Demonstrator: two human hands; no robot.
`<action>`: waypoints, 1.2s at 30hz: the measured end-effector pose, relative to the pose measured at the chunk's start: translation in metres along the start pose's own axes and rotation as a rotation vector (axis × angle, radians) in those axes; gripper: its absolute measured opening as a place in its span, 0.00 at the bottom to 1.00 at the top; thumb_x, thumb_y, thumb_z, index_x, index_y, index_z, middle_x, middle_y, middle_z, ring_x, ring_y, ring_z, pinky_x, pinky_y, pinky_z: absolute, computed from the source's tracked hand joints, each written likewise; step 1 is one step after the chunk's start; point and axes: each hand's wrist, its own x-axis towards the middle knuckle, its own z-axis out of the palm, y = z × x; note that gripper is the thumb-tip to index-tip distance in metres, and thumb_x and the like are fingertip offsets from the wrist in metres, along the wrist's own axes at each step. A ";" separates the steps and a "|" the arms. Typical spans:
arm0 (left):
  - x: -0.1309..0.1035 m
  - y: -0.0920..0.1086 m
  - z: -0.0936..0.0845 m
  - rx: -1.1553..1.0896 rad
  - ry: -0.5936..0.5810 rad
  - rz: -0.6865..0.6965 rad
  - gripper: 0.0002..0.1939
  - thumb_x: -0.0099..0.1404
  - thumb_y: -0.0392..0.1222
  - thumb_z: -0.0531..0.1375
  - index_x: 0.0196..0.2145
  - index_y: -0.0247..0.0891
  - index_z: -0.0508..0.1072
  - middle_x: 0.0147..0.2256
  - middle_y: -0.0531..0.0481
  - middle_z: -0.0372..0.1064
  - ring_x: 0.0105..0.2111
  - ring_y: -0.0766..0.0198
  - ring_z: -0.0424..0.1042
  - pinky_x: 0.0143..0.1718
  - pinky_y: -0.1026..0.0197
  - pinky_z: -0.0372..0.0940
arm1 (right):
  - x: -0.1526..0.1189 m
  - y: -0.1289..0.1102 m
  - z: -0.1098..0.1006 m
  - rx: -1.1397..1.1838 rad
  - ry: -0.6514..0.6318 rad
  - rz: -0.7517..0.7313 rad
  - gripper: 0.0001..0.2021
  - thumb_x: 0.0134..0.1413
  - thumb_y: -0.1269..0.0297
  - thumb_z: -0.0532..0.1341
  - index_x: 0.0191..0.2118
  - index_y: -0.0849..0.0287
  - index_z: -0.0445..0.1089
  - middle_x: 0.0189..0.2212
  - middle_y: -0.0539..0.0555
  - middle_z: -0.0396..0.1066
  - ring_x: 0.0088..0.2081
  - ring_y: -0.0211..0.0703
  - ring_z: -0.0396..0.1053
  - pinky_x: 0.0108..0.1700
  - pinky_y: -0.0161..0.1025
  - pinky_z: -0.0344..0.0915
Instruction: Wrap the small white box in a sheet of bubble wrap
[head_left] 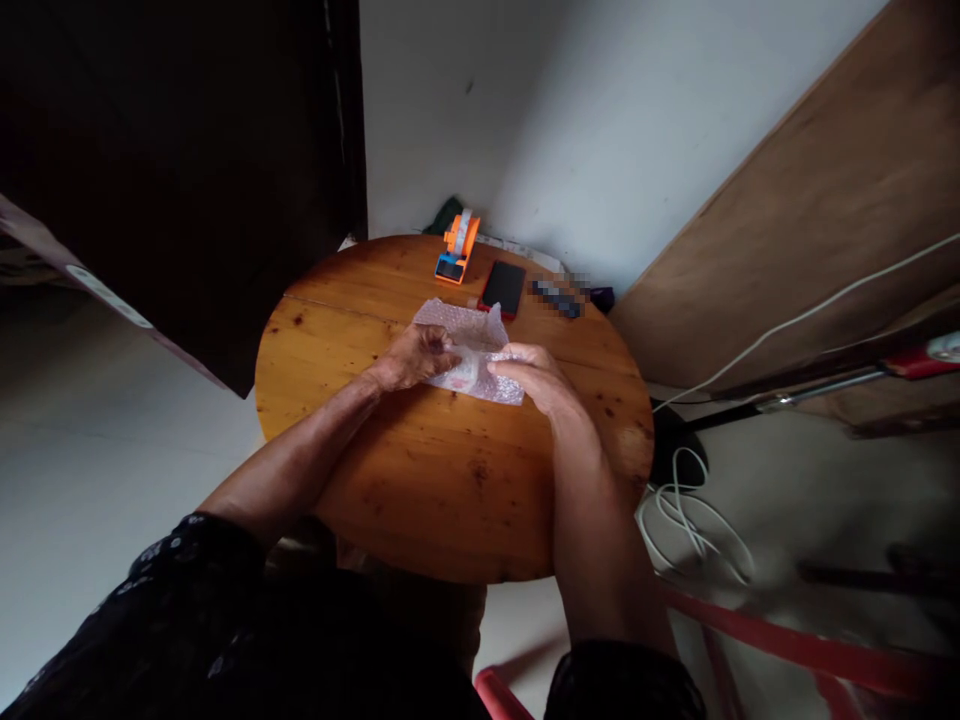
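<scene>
A sheet of bubble wrap [495,390] lies on the round wooden table [450,480], partly raised at its far edge. On or inside it is a pale item [465,372] with a small reddish mark; its kind is hard to make out. My left hand [411,358] has its fingers curled on the left side of the bubble wrap. With thumb and fingers closed on the right side of the wrap, my right hand [536,372] sits across from the left one.
An orange and blue tape dispenser [459,250] stands at the table's back. Beside it lie a dark flat rectangular device with a red edge [503,288] and a blurred dark object [556,297]. White cable [682,520] coils on the floor at right, near red furniture [795,635].
</scene>
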 end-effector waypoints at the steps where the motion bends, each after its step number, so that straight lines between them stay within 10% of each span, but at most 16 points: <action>1: 0.001 -0.001 0.001 -0.022 0.009 0.000 0.09 0.57 0.41 0.64 0.26 0.36 0.67 0.24 0.55 0.62 0.22 0.71 0.58 0.25 0.66 0.55 | 0.000 0.000 0.000 -0.003 -0.001 -0.003 0.12 0.41 0.55 0.66 0.24 0.56 0.66 0.19 0.46 0.62 0.23 0.36 0.58 0.25 0.37 0.52; 24: -0.001 0.003 0.003 -0.145 0.044 -0.070 0.12 0.52 0.36 0.66 0.20 0.35 0.65 0.19 0.59 0.58 0.19 0.75 0.52 0.22 0.67 0.49 | -0.017 -0.015 -0.014 -0.118 -0.171 0.013 0.13 0.48 0.53 0.64 0.25 0.59 0.71 0.22 0.51 0.70 0.26 0.37 0.61 0.30 0.37 0.54; 36: -0.001 0.013 0.006 -0.073 0.063 -0.142 0.12 0.54 0.31 0.62 0.19 0.35 0.62 0.19 0.59 0.55 0.21 0.74 0.52 0.24 0.67 0.48 | -0.006 -0.010 0.006 -0.546 0.071 -0.110 0.05 0.49 0.69 0.62 0.27 0.56 0.64 0.23 0.48 0.67 0.27 0.39 0.63 0.31 0.37 0.55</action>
